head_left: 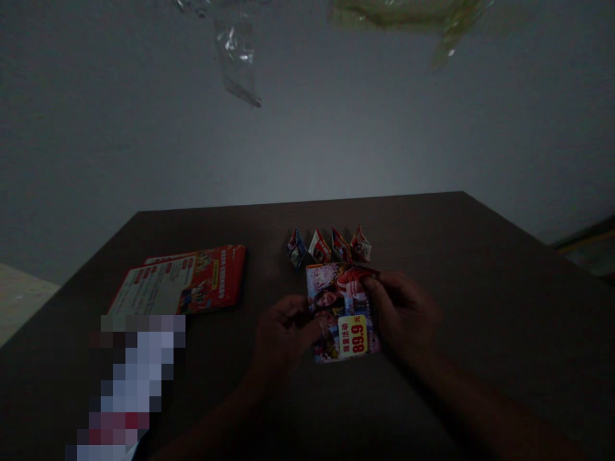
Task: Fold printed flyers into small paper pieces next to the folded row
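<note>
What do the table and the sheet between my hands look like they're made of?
The table: probably wood or laminate, matte dark brown, judging by its faint streaky grain. The printed sheet: likely thin paper, perhaps lightly coated; it has crisp edges and sharp colour print, though dim light hides any gloss.

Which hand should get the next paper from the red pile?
Probably the left hand. It and the right hand both hold a printed flyer, but the left is nearer the red paper stack.

Dim room of unclear kind, plain pale wall (298, 128), dark bare-topped table (192, 230), clear plastic (237, 61) on wall
</note>
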### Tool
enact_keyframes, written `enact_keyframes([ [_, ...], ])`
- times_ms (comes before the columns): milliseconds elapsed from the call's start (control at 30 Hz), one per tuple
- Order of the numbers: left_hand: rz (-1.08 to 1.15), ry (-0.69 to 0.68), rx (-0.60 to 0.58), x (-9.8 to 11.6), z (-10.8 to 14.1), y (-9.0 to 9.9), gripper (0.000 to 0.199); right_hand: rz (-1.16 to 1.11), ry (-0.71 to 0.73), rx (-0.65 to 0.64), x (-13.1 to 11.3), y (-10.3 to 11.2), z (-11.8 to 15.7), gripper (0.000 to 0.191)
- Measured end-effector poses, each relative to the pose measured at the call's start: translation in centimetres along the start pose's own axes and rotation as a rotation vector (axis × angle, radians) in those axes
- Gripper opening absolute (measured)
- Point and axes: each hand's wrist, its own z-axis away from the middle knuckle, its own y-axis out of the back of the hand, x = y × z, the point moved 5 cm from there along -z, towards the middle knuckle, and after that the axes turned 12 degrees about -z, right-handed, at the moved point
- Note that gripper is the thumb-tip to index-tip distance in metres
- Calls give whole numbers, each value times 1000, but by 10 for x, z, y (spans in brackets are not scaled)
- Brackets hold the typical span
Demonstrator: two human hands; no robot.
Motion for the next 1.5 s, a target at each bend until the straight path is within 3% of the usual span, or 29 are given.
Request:
enact_keyframes([
  [133,30,10,-53,2,0,-2,19,19,17,-3,1,0,-1,10],
  [300,-33,15,-89,2,-1,-3,18,-64,-121,2,15,-2,1,12],
  [500,-210,-74,-12,5,-1,2,23,-205,-295,25,26,-2,3,17],
  [700,-228,-135,-1,9,2,1,27,-267,-340,59,29,-4,4,18],
  [833,-159,-103,-12,7,2,0,30,-296,-322,63,28,-7,5,16],
  [1133,-9,-9,-90,3,2,-4,23,-151,-114,81,13,-2,4,9],
  [1500,-15,-140,-142,3,3,-3,23,-183,-139,105,19,-2,3,11],
])
